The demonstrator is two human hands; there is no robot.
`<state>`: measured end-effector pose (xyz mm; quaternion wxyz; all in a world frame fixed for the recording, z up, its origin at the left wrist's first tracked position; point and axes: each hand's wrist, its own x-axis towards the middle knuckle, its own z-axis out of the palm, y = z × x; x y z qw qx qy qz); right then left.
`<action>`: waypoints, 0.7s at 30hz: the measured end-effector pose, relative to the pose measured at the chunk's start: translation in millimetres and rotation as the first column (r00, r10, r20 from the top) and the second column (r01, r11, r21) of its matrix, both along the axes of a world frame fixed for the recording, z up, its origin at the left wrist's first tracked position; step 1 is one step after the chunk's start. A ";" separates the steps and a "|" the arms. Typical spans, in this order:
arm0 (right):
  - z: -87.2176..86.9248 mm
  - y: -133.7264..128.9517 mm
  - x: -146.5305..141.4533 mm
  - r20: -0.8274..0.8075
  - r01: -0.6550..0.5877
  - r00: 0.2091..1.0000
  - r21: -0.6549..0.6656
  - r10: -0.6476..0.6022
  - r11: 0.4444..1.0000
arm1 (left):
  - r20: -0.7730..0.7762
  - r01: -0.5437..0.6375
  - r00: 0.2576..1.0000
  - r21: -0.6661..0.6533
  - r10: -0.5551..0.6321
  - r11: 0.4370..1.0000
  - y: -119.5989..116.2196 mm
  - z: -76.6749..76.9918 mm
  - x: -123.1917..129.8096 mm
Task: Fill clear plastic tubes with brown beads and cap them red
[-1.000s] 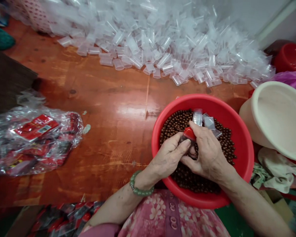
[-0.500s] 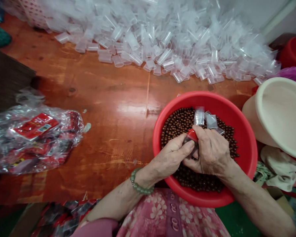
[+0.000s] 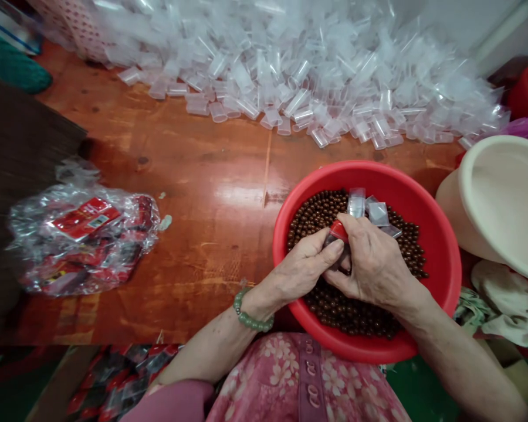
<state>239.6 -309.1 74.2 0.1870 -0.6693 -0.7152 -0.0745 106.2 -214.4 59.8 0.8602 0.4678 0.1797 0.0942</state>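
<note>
Over a red basin [image 3: 286, 234] of dark brown beads [image 3: 356, 319], my two hands meet around a small container [image 3: 338, 230] with a red top and a dark body. My left hand [image 3: 308, 264] is closed on it, the thumb pressed along its side. My right hand [image 3: 374, 258] curls round the same container from the right, its fingers against the red top. Much of the container is hidden by the fingers. Clear sleeves [image 3: 356, 202] and a small clear packet [image 3: 378, 214] lie on the beads just beyond my right hand.
Clear plastic sleeves [image 3: 264, 76] are heaped along the back of the wooden table [image 3: 202, 205]. A clear bag of red packs [image 3: 88, 234] lies at left. At right stand a cream bucket [image 3: 506, 199] and a crumpled cloth [image 3: 510, 299]. More red packs [image 3: 118, 381] sit below the table edge.
The view has shifted slightly, so the bag at left appears further right. My hands stay on the red-topped container, a little higher and further left in the picture.
</note>
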 end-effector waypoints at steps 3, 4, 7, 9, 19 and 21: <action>6.2 -4.9 6.5 -0.273 -0.061 0.962 -0.092 0.033 0.994 | -0.046 -0.036 0.998 0.098 0.040 0.995 -0.4 0.4 0.6; 7.9 -7.0 9.5 -0.385 -0.090 0.922 -0.112 0.040 0.990 | -0.055 -0.052 0.997 0.148 0.060 0.988 -0.8 0.4 1.0; 8.2 -11.1 18.8 -0.754 -0.117 0.655 -0.161 -0.046 0.980 | -0.068 -0.088 0.991 0.318 0.115 0.944 -2.6 -0.1 1.8; 4.7 -9.5 22.6 -0.916 -0.089 0.367 -0.208 -0.162 0.974 | -0.062 -0.096 0.988 0.452 0.139 0.887 -4.4 -1.3 2.0; -6.3 13.2 15.5 -0.918 -0.353 -0.192 -0.264 -0.346 0.898 | 0.037 -0.088 0.960 0.981 0.279 0.172 -24.2 -4.0 1.7; -7.8 12.4 16.9 -0.921 -0.376 -0.180 -0.261 -0.346 0.889 | 0.029 -0.061 0.963 0.992 0.268 0.111 -26.5 -4.2 2.7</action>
